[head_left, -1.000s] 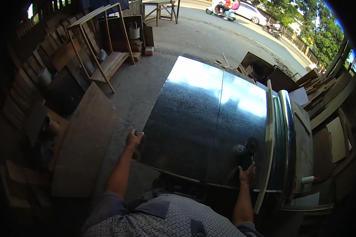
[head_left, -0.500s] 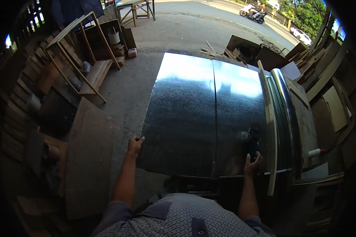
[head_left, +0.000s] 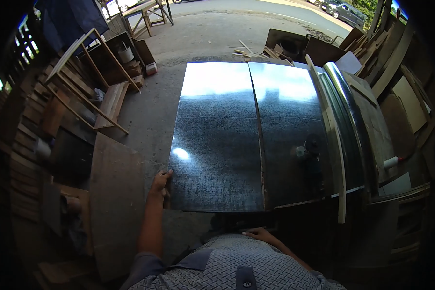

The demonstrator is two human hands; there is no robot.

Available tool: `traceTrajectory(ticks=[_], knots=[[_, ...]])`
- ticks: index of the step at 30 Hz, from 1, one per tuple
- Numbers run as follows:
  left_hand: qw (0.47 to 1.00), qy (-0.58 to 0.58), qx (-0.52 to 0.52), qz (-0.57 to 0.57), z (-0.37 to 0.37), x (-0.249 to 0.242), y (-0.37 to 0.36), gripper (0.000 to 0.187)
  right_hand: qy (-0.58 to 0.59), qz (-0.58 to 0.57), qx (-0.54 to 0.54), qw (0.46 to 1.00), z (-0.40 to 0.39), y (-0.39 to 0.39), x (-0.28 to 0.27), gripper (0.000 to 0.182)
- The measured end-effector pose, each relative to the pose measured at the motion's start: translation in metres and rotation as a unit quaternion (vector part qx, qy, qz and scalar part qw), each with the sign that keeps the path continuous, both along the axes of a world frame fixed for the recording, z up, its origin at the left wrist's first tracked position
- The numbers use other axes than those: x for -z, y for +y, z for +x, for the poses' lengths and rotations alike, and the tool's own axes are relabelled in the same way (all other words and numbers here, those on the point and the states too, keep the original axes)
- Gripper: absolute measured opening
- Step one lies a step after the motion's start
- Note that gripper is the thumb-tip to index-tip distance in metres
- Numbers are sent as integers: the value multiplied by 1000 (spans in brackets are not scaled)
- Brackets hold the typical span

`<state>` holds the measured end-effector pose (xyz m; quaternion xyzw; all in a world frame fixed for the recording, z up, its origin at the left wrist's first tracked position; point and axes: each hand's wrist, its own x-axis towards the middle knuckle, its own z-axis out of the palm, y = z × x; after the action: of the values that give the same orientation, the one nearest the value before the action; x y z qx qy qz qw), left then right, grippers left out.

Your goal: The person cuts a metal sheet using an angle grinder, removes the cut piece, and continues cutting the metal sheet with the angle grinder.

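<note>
My left hand (head_left: 162,180) is closed on the left edge of a glossy dark sheet (head_left: 217,145), near its front corner, with the thumb on top. My right hand (head_left: 260,235) is in front of my shirt, below the sheet's front edge, fingers stretched to the left with nothing visible in them. A second glossy sheet (head_left: 292,121) lies to the right, separated by a narrow dark gap that widens toward me. On it lies a dark power tool with a round head (head_left: 313,154), beside a small clear cup-like piece (head_left: 301,152).
A long wooden strip (head_left: 342,193) and a shiny roll (head_left: 345,106) lie along the right side. Farther right is a white bottle (head_left: 391,162). A wooden frame (head_left: 112,108) and a brown board (head_left: 115,203) stand at left. Wood scraps (head_left: 244,48) lie beyond the sheets.
My right hand has left the right sheet's front edge and moved down and left to my shirt front. The gap between the sheets has widened at the near end. The view has shifted slightly.
</note>
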<state>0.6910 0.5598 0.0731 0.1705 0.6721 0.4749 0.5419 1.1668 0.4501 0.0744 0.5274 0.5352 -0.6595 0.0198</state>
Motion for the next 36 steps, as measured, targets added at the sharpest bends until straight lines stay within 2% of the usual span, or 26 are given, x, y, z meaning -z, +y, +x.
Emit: traceTrajectory(ticks=[3,5,6,7,8,10,11,12,14,15,16,18,19,20,22,23,25,26,28,29,30,32,34,35,36], knots=[[999,26,9,-16,-14,22,2,38,64,-10,-8,998,-19,4,-1,57],[1000,-14,-2,-17,-17,23,3,36,93,-31,-6,995,-34,6,5,62],[1000,-11,-1,-22,-15,19,2,36,185,-109,47,976,-40,7,23,65],[1000,-13,-2,-24,-12,11,1,34,275,-186,99,938,-48,6,33,70],[1000,-14,-4,-24,-9,3,3,31,279,-191,101,936,-55,5,42,70],[999,-28,10,-12,-12,3,3,30,480,-261,142,825,-75,10,41,70],[999,-47,23,4,-14,4,3,28,516,-281,166,792,-83,12,36,62],[999,-43,25,0,-14,3,4,28,519,-283,168,789,-89,15,37,62],[998,-50,5,-35,-13,1,5,26,559,-346,212,723,-102,20,38,53],[998,-47,6,-39,-12,-1,4,26,539,-312,271,734,-108,21,29,48],[997,-58,10,-41,-11,-4,3,26,540,-315,272,732,-110,24,18,48],[997,-68,16,-45,-9,-3,0,26,384,-229,293,845,-112,32,-11,51],[997,-66,4,-43,-7,3,-2,26,328,-199,337,860,-116,35,-38,45],[997,-65,-6,-40,-5,8,-6,25,325,-199,340,860,-116,36,-49,45],[994,-86,4,-65,4,11,-16,25,269,-97,398,872,-113,41,-67,34],[991,-102,13,-90,9,12,-21,24,266,-93,400,872,-109,43,-82,34],[984,-153,37,-78,30,9,-31,23,181,34,356,916,-99,49,-112,23],[976,-199,58,-67,41,7,-36,23,177,39,356,917,-96,53,-119,23],[963,-251,74,-62,63,-5,-44,20,215,158,374,888,-88,63,-133,25],[953,-286,97,-39,78,-16,-46,18,201,184,360,892,-80,72,-149,28],[940,-320,118,-16,91,-20,-49,16,196,189,356,894,-71,79,-163,28],[945,-310,107,-10,110,-18,-52,18,133,183,315,922,-55,94,-185,29],[934,-308,179,-26,122,-19,-51,33,135,249,308,908,-42,114,-200,24],[927,-305,216,-32,124,-20,-47,41,121,239,303,915,-32,125,-213,21],[926,-309,214,-28,124,-23,-41,41,107,228,298,921,-23,135,-230,19]])
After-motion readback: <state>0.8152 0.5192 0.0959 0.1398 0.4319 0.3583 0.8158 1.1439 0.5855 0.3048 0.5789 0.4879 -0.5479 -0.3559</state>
